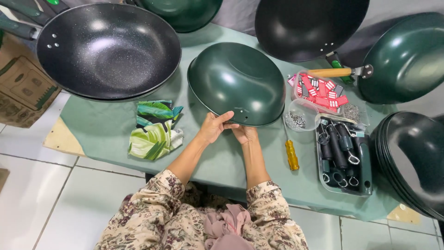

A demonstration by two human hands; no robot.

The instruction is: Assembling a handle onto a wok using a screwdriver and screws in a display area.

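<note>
Green wok (237, 83) lying upside down mid-table (222, 157) | we are gripping its near rim: left hand (213, 127) closed over it, right hand (244, 133) beneath | yellow screwdriver (291, 155) lying just right, pointing away

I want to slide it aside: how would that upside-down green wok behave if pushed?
The green wok looks rigid metal, so it shouldn't flex. Tilted on its rim in both hands, it may rock or tip. Its glossy surface probably slides easily over the tablecloth.
</note>
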